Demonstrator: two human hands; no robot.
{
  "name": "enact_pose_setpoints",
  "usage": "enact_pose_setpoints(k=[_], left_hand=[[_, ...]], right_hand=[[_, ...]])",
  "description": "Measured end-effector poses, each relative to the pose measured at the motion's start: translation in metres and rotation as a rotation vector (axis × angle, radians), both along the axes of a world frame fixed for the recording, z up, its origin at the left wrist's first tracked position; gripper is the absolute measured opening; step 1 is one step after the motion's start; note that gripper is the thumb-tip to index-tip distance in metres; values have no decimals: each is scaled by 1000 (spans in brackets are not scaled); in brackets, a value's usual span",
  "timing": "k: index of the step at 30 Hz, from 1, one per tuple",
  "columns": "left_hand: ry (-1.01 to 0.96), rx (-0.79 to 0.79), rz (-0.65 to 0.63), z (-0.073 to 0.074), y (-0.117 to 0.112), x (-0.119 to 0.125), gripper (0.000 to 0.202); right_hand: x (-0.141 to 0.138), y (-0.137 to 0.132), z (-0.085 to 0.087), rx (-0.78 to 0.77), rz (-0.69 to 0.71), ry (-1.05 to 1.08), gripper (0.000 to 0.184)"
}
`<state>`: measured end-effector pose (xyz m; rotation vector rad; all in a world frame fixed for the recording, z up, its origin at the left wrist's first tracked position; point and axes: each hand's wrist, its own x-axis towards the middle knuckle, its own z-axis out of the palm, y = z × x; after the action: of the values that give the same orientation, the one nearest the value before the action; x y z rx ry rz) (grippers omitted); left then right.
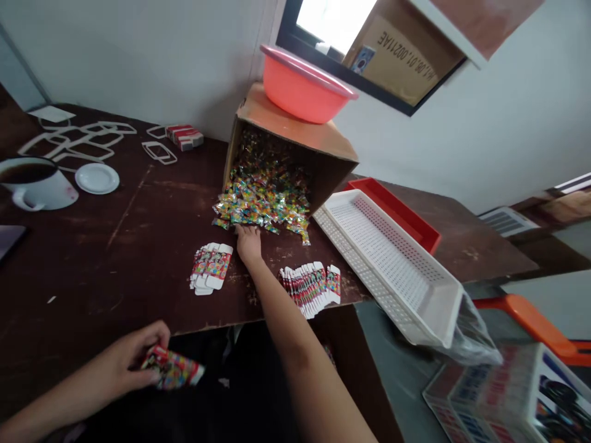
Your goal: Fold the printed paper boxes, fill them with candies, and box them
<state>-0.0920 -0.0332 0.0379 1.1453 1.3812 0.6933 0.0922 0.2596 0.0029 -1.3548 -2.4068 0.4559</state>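
Observation:
My left hand (133, 360) is closed around a small printed carton (174, 370) in red and bright colours, its white end pointing right, near the table's front edge. My right hand (248, 243) stretches forward to the front edge of a heap of candy packets (258, 200), its fingers touching or very near the closest ones. These shiny, multicoloured packets spill out of a cardboard box (339, 146) lying on its side. Flat printed cartons (216, 264) lie stacked left of my right hand. A fanned row of similar cartons (307, 286) lies right of my forearm.
A pink basin (305, 86) stands on the cardboard box. To the right are a white perforated tray (401, 264) and a red tray (401, 212). A mug (39, 184), a white lid (96, 178) and white frame-like pieces (87, 144) occupy the table's left side.

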Motion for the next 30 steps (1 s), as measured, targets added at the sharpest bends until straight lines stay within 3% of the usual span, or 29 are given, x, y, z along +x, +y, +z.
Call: enact_pose_setpoints(k=[4,6,8,11,13,14,17,22,25,30], left_hand=[[-333,-119,432,-17,15,11,38],[-458,-193,494,-24,27,22,41],[-469,-191,488,-29,39,32,33],[-412,-143,419,-30,49,45,29],[-410,-135,352,-28,50,51,30],[-410,-125,301,-27,49,54,30],[-404,-87,171,-25,43,62,33],[-462,-158,120,-25,34,70,54],[-422,-193,130,-24,30,71,61],[-326,-160,75,-25,28,70,57]], right_hand=[[28,-41,-12,-17,-119,25,30],[43,-69,-6,-52,-171,70,30],[56,-100,7,-104,-172,120,32],[69,-142,30,-361,68,326,26],[71,-157,41,-490,157,478,24],[71,-159,45,-497,129,519,25],[67,-158,48,-406,-20,498,26],[51,-169,42,-203,152,339,24],[47,-181,38,-70,152,238,21],[55,-197,39,-105,49,356,16]])
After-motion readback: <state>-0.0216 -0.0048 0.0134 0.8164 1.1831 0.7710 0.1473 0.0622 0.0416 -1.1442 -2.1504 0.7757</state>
